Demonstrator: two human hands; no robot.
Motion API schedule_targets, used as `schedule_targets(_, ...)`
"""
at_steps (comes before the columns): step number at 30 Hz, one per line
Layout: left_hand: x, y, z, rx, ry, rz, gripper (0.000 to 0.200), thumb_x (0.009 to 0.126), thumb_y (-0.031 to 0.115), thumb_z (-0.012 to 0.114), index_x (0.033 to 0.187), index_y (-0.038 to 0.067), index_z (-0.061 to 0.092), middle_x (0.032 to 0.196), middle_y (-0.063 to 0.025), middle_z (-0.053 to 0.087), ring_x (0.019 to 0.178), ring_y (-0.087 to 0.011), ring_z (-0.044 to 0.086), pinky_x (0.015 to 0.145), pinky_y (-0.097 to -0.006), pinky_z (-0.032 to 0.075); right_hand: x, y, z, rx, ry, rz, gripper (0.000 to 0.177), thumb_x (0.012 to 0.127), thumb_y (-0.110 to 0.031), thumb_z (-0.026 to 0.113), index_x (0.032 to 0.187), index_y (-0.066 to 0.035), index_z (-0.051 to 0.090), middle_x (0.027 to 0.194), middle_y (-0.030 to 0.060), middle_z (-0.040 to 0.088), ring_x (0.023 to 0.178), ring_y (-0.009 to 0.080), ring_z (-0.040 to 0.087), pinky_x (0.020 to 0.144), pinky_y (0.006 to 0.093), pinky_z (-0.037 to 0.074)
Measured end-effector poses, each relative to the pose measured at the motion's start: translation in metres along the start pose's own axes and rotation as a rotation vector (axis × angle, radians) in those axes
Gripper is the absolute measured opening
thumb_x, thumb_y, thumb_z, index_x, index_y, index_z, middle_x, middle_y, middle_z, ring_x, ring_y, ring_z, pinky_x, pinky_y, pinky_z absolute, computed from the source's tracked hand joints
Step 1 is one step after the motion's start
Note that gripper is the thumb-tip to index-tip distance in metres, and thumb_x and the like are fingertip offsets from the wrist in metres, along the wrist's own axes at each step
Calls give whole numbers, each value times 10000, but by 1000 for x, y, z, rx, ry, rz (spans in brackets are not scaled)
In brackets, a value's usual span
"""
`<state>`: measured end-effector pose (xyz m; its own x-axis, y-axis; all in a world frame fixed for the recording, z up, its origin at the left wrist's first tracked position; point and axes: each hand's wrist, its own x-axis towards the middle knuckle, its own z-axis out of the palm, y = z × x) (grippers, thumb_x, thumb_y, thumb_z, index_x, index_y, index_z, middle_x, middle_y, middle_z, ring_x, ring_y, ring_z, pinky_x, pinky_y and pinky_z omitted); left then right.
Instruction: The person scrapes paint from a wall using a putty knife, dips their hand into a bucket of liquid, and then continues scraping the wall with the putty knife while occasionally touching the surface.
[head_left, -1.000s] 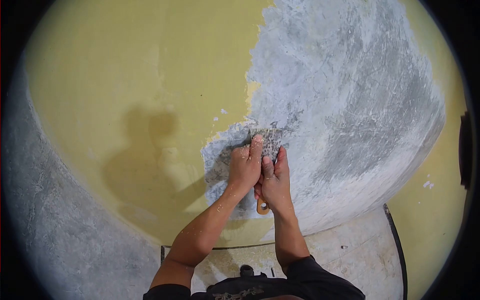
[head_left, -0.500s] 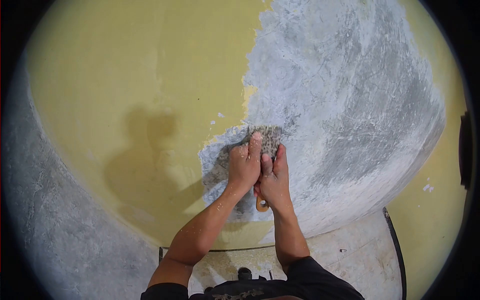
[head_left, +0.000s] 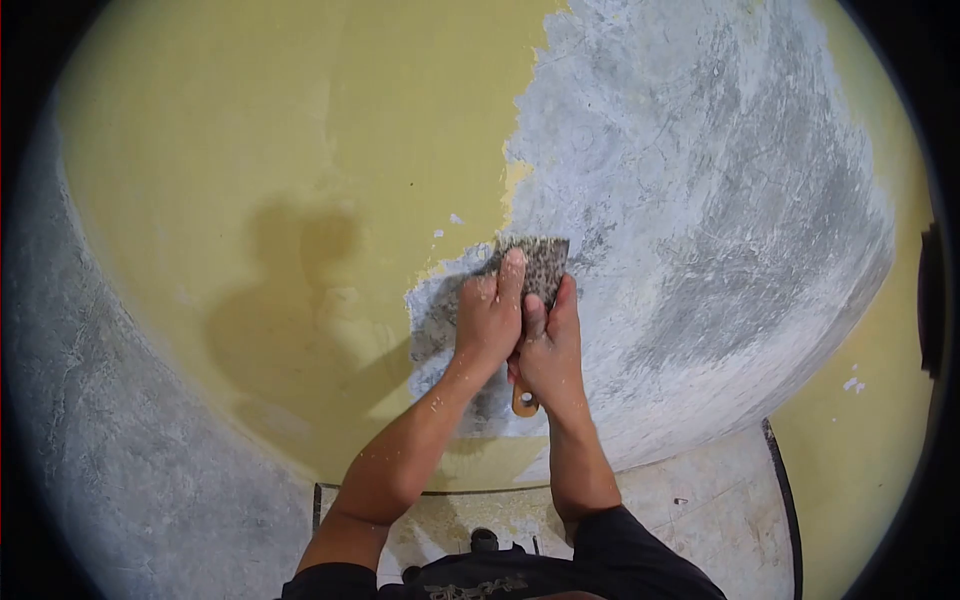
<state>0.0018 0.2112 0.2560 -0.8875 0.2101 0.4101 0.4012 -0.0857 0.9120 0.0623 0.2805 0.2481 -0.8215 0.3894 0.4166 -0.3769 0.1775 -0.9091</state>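
Observation:
Both of my hands grip one paint scraper (head_left: pixel 545 268), its wide blade speckled with paint bits and pointing up the wall. My left hand (head_left: pixel 490 318) is closed on it, with a finger stretched along the blade. Close beside it, my right hand (head_left: pixel 548 345) wraps the handle, whose wooden end with a hole shows below. The blade's top edge lies at the border between the yellow paint (head_left: pixel 400 130) and the bare grey-white patch (head_left: pixel 640 200). Paint flecks stick to my hands and forearms.
Bare grey wall (head_left: pixel 150 420) curves along the left. A dark object (head_left: pixel 930 300) is at the far right edge. Below is the pale floor (head_left: pixel 690 500), with dark strips along its edges and paint crumbs near my feet. My shadow falls on the yellow paint.
The scraper and both hands have moved slightly up the wall, still gripped the same way. The view has shifted a little.

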Motion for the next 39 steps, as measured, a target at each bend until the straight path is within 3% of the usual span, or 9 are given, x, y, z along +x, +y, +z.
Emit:
schedule_targets(10, -3, -3, -9, 109, -24, 36, 661, 1014, 436, 399, 645, -84, 571, 545, -252, 528, 521, -359, 580, 544, -482, 389, -2, 4, 2, 110, -73, 84, 327, 1026, -192, 411, 1297, -50, 298, 768, 102, 563, 393, 116, 475, 331, 261, 386)
schedule_targets(12, -6, -19, -7, 154, -3, 91, 660, 1015, 436, 397, 647, -84, 569, 549, -254, 530, 518, -360, 576, 542, -482, 388, -9, 25, 8, -64, 56, -114, 316, 1021, -189, 421, 1277, -29, 328, 802, 126, 577, 408, 148, 492, 363, 300, 412)
schedule_targets(16, -6, -13, -15, 189, 22, 155, 646, 1019, 422, 394, 640, -77, 552, 508, -243, 506, 462, -341, 533, 511, -467, 380, -11, 20, 10, -112, 30, -7, 312, 1012, -169, 413, 1257, 16, 355, 868, 161, 591, 511, 212, 554, 486, 347, 463)
schedule_targets(18, -3, 5, -19, -23, -38, -52, 635, 1016, 426, 401, 664, -77, 565, 526, -245, 511, 477, -336, 539, 527, -469, 391, -8, 21, 13, -65, 33, -65, 317, 1014, -172, 411, 1266, 11, 350, 880, 158, 593, 499, 206, 549, 471, 340, 458)
schedule_targets(28, 2, -5, -22, 158, -26, 129, 633, 1005, 437, 413, 658, -64, 583, 547, -252, 526, 505, -396, 547, 534, -478, 407, -11, 17, 28, 85, 83, -10, 308, 1013, -152, 410, 1288, -32, 337, 855, 131, 593, 454, 146, 525, 389, 287, 421)
schedule_targets(30, -7, -24, -21, 255, 5, 187, 638, 1009, 430, 410, 637, -65, 564, 533, -245, 523, 487, -387, 543, 516, -465, 406, -12, 52, 28, -126, 164, -200, 286, 1018, -165, 410, 1268, -44, 340, 836, 113, 585, 436, 128, 509, 369, 268, 407)
schedule_targets(34, 0, -3, -23, 185, -45, 89, 626, 1001, 433, 438, 656, -73, 571, 534, -250, 520, 484, -388, 534, 518, -473, 404, -15, 18, 29, 119, 115, 32, 272, 1022, -170, 411, 1255, -49, 340, 820, 106, 573, 417, 121, 493, 369, 267, 409)
schedule_targets(35, 0, 1, -23, 120, -78, -24, 623, 1000, 452, 454, 687, -75, 568, 492, -163, 475, 490, -179, 434, 510, -404, 377, -15, 13, 29, 165, 100, 66, 277, 1022, -171, 411, 1258, -47, 334, 813, 106, 571, 413, 120, 490, 363, 268, 404)
schedule_targets(39, 4, -23, -24, 245, -41, 185, 622, 1000, 449, 459, 662, -62, 571, 483, -106, 490, 490, -158, 442, 502, -383, 381, -14, 24, 33, 163, 132, -7, 280, 1025, -177, 401, 1253, -41, 309, 733, 91, 556, 382, 122, 470, 331, 274, 384)
